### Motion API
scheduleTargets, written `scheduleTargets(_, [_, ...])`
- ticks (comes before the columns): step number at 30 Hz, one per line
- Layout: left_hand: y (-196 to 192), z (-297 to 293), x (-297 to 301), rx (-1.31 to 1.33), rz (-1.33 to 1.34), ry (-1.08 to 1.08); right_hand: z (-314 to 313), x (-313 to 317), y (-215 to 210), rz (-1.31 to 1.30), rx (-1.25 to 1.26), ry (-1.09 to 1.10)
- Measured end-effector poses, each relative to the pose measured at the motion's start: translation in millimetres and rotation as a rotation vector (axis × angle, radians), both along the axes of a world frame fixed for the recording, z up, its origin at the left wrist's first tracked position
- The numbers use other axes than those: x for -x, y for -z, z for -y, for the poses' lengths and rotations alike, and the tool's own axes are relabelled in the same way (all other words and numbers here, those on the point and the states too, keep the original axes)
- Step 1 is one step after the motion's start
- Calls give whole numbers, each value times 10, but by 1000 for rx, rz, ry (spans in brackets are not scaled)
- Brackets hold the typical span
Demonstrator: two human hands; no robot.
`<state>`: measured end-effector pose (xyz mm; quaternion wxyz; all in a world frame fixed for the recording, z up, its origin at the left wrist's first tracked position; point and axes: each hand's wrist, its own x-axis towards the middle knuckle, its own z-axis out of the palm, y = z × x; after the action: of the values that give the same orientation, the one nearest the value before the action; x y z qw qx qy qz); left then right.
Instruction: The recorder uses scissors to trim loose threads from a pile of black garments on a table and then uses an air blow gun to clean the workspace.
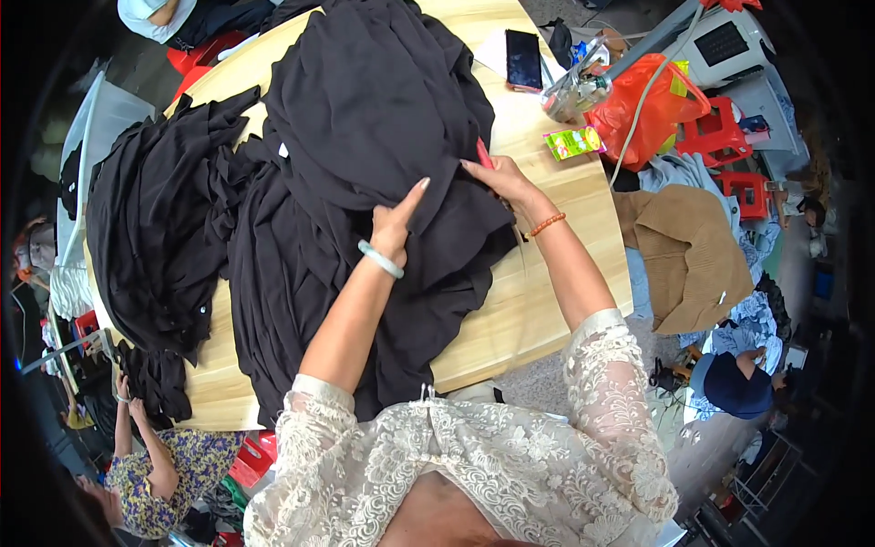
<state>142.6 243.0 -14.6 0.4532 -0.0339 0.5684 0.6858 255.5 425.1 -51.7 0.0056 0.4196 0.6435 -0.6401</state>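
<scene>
Person in a lace top leans over a wooden table (547, 310) piled with black cloth. Left hand (394, 223) lies flat on the big black garment (383, 118) mid-table, fingers straight and pointing away from the body, palm down, pressing the cloth and not gripping it; pale bangle on that wrist. Right hand (503, 178) sits at the garment's right edge, fingers closed on a fold of the cloth there; something red and thin (484, 152) shows just above the fingers, can't tell what it is. Orange bead bracelet on the right wrist.

The garment spreads from the far edge of the table down to the near edge, draping over it. Second heap of black cloth (150, 237) lies along the left edge, partly hanging off. Far right corner: dark phone (523, 59) on white paper, clear plastic bag (574, 87), small green packet (573, 143) near the right edge. Orange bag (652, 109) just off the table. Another person in a floral top (164, 469) is at the near left corner, hands on the hanging black cloth.
</scene>
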Motion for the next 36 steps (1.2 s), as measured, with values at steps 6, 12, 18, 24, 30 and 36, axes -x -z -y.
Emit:
scheduleTargets(6, [-563,117,544,-109,-302,-63,14,379,-850,-284,204,-22])
scheduleTargets(12, [-1478,1056,1079,-355,-572,192,466,698,-1774,-449,102,-255])
scheduleTargets(18, [-2051,3150,683,436,-770,208,1711,258,-2086,-537,19,-655])
scheduleTargets(24, [-872,3972,-3,755,-504,183,2536,-295,-974,-196,-170,-866])
scheduleTargets(30, [-449,3648,-607,826,-1119,-337,2129,-615,-926,145,-486,-993])
scheduleTargets(36, [-675,3514,-1072,628,-1567,340,1904,-476,-1143,21,-573,-665])
